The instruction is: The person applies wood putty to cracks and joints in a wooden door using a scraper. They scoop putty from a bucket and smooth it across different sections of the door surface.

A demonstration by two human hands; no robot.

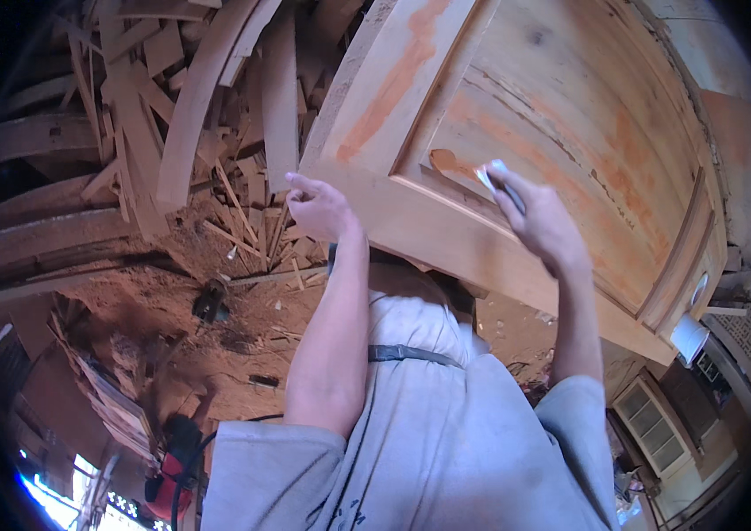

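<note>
your right hand (pixel 535 217) grips scraper-like tool (pixel 486 178) over wooden panel (pixel 552 97) | orange patch (pixel 453 165) just beyond grip | tool likely light, stiff; hold rear end | your left hand (pixel 320 209) curled left of grip, contents unclear

The person wore a loose, pale grey-blue shirt (pixel 446 460) with wide short sleeves (pixel 273 460), creased down the front and flecked with small dark marks (pixel 356 515). A dark belt (pixel 402 353) crossed the waist, and both hands (pixel 320 211) were bare.
</note>
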